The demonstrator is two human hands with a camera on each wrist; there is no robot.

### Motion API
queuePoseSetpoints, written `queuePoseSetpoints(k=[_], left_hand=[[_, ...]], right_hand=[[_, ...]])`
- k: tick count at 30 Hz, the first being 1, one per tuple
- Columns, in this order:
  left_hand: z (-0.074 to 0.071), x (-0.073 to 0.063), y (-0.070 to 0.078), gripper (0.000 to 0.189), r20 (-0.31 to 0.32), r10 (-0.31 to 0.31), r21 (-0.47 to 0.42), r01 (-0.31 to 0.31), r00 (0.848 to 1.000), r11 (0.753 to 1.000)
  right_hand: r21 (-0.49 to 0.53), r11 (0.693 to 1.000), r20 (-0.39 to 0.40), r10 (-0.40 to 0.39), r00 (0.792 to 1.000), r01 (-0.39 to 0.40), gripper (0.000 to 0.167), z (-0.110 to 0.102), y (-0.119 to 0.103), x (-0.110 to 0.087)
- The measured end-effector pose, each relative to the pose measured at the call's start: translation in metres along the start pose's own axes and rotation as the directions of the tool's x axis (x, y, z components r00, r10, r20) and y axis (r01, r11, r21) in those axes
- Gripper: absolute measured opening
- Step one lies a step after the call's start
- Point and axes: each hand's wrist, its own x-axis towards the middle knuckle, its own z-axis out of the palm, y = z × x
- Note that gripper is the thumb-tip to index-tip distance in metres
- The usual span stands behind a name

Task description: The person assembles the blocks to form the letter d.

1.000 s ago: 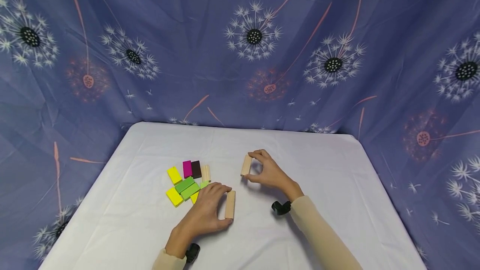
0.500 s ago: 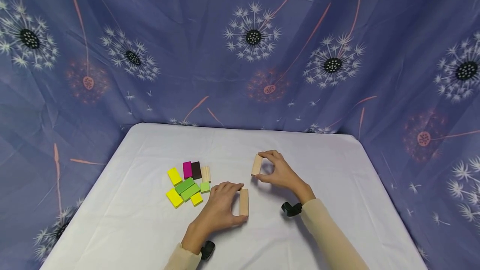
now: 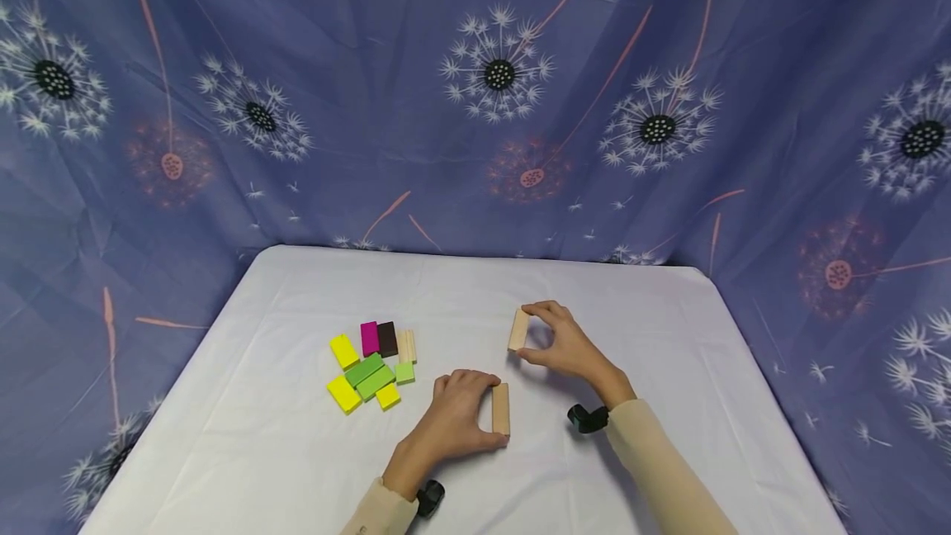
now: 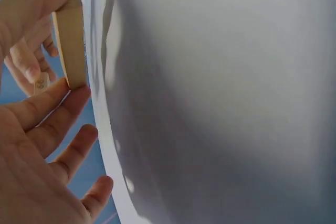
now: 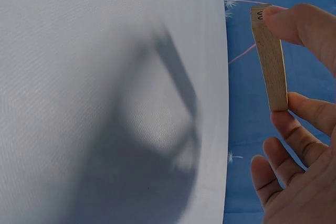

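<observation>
My left hand (image 3: 456, 419) pinches a plain wooden block (image 3: 501, 409) by its two ends, thumb at the near end and fingertips at the far one. Farther back and to the right, my right hand (image 3: 568, 345) grips a second plain wooden block (image 3: 518, 330) in the same end-to-end way. In the right wrist view this block (image 5: 271, 61) shows a dark printed mark on its end and is held above the cloth, which carries the hand's shadow. The left wrist view shows the left block (image 4: 71, 45) between thumb and fingers, with the other hand behind it.
Left of my hands lies a group of blocks: yellow (image 3: 344, 394), green (image 3: 376, 382), magenta (image 3: 369, 338), dark brown (image 3: 387, 338) and natural wood (image 3: 406, 346). A white cloth (image 3: 260, 452) covers the table. A blue dandelion-print curtain (image 3: 416, 122) hangs behind and at both sides.
Both hands have moved to the right with their wooden blocks. The small green and yellow blocks that the left hand partly covered now show fully. The coloured blocks stay in place.
</observation>
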Motion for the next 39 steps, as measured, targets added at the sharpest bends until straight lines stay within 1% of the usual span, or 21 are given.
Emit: queuePoseSetpoints(k=[3,9,15,21,23,27,29,32,35,39], left_hand=[[0.004,0.003,0.003,0.076,0.014,-0.009,0.027,0.009,1.000,1.000],[0.010,0.007,0.006,0.076,0.029,-0.029,0.049,0.028,0.999,0.998],[0.014,0.008,0.010,0.077,0.037,-0.065,0.043,0.063,0.997,0.997],[0.016,0.007,0.014,0.081,0.043,-0.084,0.075,0.080,0.996,0.994],[0.015,0.007,0.014,0.084,0.047,-0.087,0.076,0.083,0.995,0.994],[0.014,0.005,0.012,0.087,0.059,-0.088,0.028,0.087,0.994,0.996],[0.013,0.003,0.010,0.085,0.055,-0.088,0.002,0.088,0.995,0.996],[0.011,0.000,0.008,0.076,0.038,-0.091,-0.017,0.092,0.995,0.996],[0.010,-0.001,0.007,0.067,0.021,-0.094,-0.012,0.094,0.995,0.996],[0.010,-0.002,0.008,0.058,0.011,-0.081,-0.002,0.081,0.997,0.997]], right_hand=[[-0.006,1.000,-0.001,-0.004,1.000,0.004,0.077,-0.001,0.002,-0.001],[-0.015,1.000,-0.007,-0.007,1.000,0.007,0.078,-0.002,0.006,-0.002],[-0.011,1.000,0.001,-0.009,1.000,0.009,0.079,-0.001,0.006,-0.002],[-0.009,1.000,0.001,-0.021,1.000,0.021,0.078,0.000,0.006,-0.003],[-0.008,1.000,0.003,-0.025,1.000,0.025,0.078,0.001,0.006,-0.003],[-0.011,1.000,0.009,-0.029,1.000,0.029,0.078,0.002,0.005,-0.002],[-0.009,1.000,0.013,-0.028,1.000,0.028,0.077,0.003,0.005,-0.002],[0.004,1.000,0.023,-0.031,0.999,0.031,0.078,0.004,0.003,-0.002],[0.017,0.999,0.039,-0.030,0.999,0.029,0.078,0.007,0.002,-0.003],[0.024,0.999,0.061,-0.031,0.998,0.029,0.078,0.011,0.001,-0.003]])
